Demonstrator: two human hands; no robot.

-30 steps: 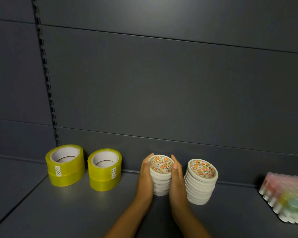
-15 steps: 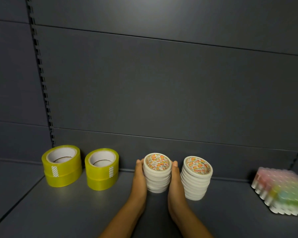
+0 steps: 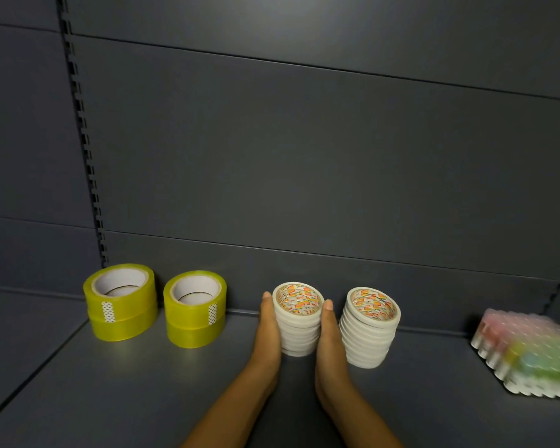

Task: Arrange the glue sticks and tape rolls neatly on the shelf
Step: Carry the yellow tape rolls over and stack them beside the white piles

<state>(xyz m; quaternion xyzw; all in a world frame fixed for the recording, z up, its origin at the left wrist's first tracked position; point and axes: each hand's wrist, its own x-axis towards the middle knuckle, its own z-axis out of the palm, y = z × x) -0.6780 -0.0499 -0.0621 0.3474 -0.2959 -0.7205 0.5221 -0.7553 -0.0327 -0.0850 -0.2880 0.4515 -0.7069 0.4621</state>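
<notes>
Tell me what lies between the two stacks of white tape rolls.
In the head view, the right hand lies between the left white tape stack and the right white tape stack, pressed flat against the left one.

Bare shelf [image 3: 110, 399] in front; only narrow gaps between tape stacks [image 3: 370, 328].

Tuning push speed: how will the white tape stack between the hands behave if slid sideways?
The white tape stack is loose thin rolls, edges already uneven, so layers will probably shear. Tall for its base, it may tip. Left hand and right hand flank it flat, likely helping.
</notes>
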